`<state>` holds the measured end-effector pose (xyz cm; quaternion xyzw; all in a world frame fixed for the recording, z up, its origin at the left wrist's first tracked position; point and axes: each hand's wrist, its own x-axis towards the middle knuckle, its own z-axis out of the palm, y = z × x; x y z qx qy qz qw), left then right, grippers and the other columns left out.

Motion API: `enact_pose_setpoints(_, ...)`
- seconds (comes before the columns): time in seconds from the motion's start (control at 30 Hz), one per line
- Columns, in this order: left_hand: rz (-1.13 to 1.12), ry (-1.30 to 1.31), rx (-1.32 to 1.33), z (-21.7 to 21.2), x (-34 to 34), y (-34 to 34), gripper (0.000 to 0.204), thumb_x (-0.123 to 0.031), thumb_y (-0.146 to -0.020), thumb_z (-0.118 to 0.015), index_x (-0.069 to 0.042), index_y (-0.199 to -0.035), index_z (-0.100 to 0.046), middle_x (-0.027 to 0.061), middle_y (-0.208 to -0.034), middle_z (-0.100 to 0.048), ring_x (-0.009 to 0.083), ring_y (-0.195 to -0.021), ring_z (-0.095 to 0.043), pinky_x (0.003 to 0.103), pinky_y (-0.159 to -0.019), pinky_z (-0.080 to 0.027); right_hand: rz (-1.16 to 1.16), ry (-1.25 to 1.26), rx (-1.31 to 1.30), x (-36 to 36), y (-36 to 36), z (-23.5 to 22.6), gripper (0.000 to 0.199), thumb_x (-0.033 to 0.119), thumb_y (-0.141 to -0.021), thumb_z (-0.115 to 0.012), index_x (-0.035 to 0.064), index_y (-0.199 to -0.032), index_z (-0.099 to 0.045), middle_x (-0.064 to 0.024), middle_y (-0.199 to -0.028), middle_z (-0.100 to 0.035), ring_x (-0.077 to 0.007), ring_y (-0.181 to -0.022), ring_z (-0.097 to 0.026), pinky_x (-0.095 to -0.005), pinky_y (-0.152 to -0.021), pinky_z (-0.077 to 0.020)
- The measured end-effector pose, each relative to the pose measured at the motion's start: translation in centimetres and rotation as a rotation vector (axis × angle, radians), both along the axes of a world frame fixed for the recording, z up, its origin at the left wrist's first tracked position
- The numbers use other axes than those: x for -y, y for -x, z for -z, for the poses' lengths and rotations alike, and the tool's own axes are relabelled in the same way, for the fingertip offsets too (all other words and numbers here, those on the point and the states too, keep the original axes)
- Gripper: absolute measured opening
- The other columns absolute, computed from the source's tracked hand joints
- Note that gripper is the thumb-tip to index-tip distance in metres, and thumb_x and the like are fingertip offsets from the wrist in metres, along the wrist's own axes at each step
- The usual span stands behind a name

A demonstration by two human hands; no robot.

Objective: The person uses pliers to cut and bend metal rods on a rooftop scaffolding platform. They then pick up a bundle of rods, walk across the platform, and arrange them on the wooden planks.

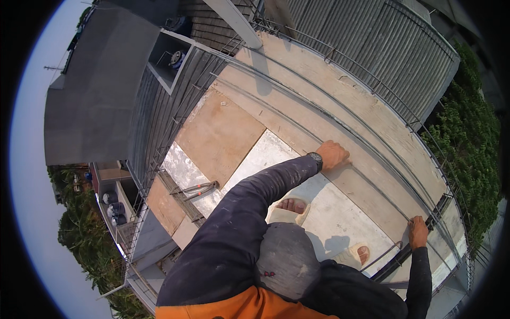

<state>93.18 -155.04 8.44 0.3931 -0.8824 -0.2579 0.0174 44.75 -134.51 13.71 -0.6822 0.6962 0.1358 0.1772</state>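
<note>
Left hand (333,154) reaches far forward, arm fully stretched, fingers curled shut. Right hand (418,233) is extended low at right, fingers also closed.

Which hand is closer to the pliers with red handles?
The left hand. It rests on a steel bar, right of the pliers across the boards. The right hand grips a bar far off by the edge.

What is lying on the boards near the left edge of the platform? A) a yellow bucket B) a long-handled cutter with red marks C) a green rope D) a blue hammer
B: a long-handled cutter with red marks lies on the wooden board platform, apart from both hands.
</note>
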Motion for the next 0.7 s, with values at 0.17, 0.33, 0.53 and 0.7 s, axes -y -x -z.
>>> enact_pose_setpoints(0.17,0.026,-0.018,-0.059,-0.4,0.3,-0.6,0.036,-0.044,-0.101,-0.060,-0.010,-0.096,-0.070,0.0141,-0.088,-0.068,0.0358,-0.092,-0.065,0.048,-0.085,-0.048,0.013,0.018,0.074,0.9,-2.5,-2.6,0.020,0.019,-0.094,-0.069,0.0042,-0.106,-0.063,-0.0141,-0.103,-0.063,-0.0351,-0.099,-0.064,-0.0481,-0.084,-0.0527)
enact_pose_setpoints(0.33,-0.178,0.055,-0.436,-0.6,-0.2,-1.5,0.029,-0.041,-0.096,-0.069,-0.012,-0.098,-0.065,0.0093,-0.101,-0.059,0.0303,-0.099,-0.056,0.043,-0.089,-0.044,-0.082,0.097,0.115,2.9,-8.0,-2.4,0.022,0.022,-0.093,-0.071,0.0060,-0.105,-0.063,-0.0127,-0.101,-0.063,-0.0341,-0.099,-0.064,-0.0472,-0.082,-0.0524)
enact_pose_setpoints(0.53,-0.014,0.248,-0.139,-0.1,1.4,-7.6,0.021,-0.035,-0.095,-0.069,-0.015,-0.101,-0.063,0.0069,-0.101,-0.057,0.0258,-0.098,-0.054,0.042,-0.087,-0.041,-0.071,-0.017,0.101,4.1,-6.9,-1.2,0.020,0.021,-0.093,-0.071,0.0059,-0.102,-0.061,-0.0134,-0.101,-0.063,-0.0358,-0.099,-0.063,-0.0474,-0.081,-0.0513)
enact_pose_setpoints(0.7,-0.020,0.249,-0.198,1.7,0.0,-4.9,0.020,-0.030,-0.092,-0.073,-0.015,-0.099,-0.061,0.0068,-0.104,-0.056,0.0269,-0.100,-0.053,0.042,-0.087,-0.041,-0.032,-0.021,0.075,2.5,-3.7,-0.4,0.020,0.020,-0.093,-0.070,0.0048,-0.101,-0.061,-0.0150,-0.101,-0.063,-0.0370,-0.098,-0.063,-0.0495,-0.081,-0.0501)
